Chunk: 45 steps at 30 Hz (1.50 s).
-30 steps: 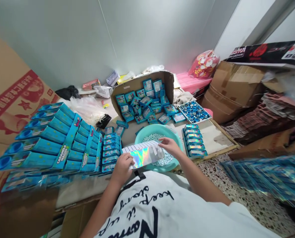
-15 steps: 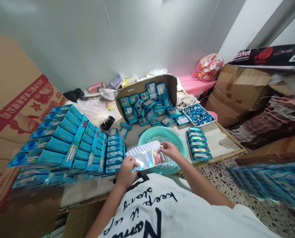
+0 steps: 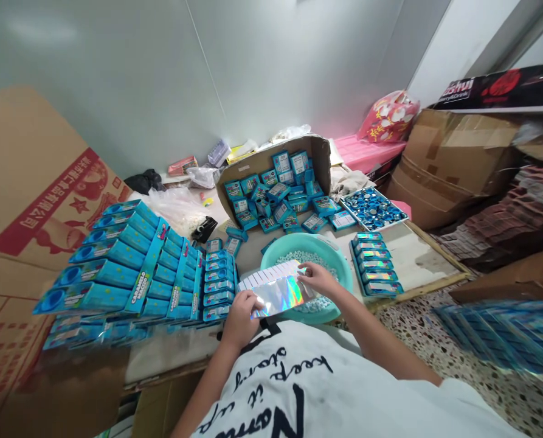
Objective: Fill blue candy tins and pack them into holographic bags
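My left hand [image 3: 241, 316] grips the left end of a stack of flat holographic foil pouches [image 3: 278, 294] with white strips fanned along their top. My right hand [image 3: 315, 277] pinches the right end of the same stack. The stack hangs over the near rim of a teal plastic basin [image 3: 342, 267] that holds small pale blue candies [image 3: 301, 258].
Stacked blue boxes [image 3: 129, 267] fill the left of the low table. A cardboard box [image 3: 319, 152] of small blue packs stands behind the basin, with a tray of blue caps [image 3: 372, 208] and a row of blue packs [image 3: 375, 264] at right. Cardboard cartons [image 3: 453, 164] stand around.
The view has shifted a little, so everything sits further right in the picture. Both hands keep hold of the pouch stack over the basin, its foil face tilting slightly.
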Motion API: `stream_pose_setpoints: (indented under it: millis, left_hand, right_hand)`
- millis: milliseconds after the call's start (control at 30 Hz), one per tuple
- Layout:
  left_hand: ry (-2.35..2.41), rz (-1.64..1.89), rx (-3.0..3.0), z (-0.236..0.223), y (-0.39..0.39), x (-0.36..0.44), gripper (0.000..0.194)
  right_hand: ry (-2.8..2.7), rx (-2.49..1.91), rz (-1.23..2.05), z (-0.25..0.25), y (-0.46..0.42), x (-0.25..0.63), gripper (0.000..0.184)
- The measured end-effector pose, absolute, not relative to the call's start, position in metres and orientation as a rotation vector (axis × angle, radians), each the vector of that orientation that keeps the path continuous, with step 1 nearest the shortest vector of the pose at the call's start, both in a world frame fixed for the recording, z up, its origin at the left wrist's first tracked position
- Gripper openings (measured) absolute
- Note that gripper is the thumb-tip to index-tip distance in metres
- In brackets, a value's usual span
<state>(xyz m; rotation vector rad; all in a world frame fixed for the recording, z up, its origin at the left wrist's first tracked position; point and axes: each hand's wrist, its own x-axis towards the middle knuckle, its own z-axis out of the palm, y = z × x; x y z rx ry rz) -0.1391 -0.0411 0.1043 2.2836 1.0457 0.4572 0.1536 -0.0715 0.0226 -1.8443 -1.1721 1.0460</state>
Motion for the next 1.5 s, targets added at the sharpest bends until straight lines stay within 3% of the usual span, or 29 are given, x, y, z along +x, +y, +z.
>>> stream_pose_setpoints:
  millis: [300, 433, 600, 800, 1000, 1067, 1233, 1500]
  left_hand:
    - [1.061, 0.462, 2.269, 0.107, -0.039, -0.143, 0.041]
    - [0.997, 0.291, 2.262, 0.117, -0.038, -0.151, 0.041]
    - [0.915, 0.011, 2.186, 0.149, -0.034, -0.153, 0.066]
    - [1.114, 0.295, 2.244, 0.169, -0.018, -0.108, 0.067]
    - [1.068, 0.299, 2.057, 0.136, -0.014, -0.077, 0.075]
    - [1.091, 0.343, 2.015, 0.127, -0.015, -0.074, 0.070]
    - [1.026, 0.381, 2.085, 0.127, -0.015, -0.069, 0.026]
    - [1.173, 0.553, 1.984, 0.145, -0.016, -0.058, 0.019]
  right_hand:
    - [-0.994, -1.729, 1.029, 0.026, -0.072, 0.154, 0.037]
    - [-0.989, -1.686, 1.002, 0.045, -0.072, 0.150, 0.036]
    - [-1.088, -1.622, 1.005, 0.081, -0.070, 0.144, 0.032]
    - [-1.275, -1.450, 0.980, 0.129, -0.069, 0.131, 0.016]
    - [-1.370, -1.378, 0.944, 0.149, -0.068, 0.126, 0.008]
    - [-1.325, -1.374, 1.007, 0.147, -0.070, 0.129, 0.010]
    - [-1.191, -1.373, 1.001, 0.143, -0.079, 0.135, 0.020]
    - [-1.285, -1.324, 0.833, 0.167, -0.078, 0.136, 0.022]
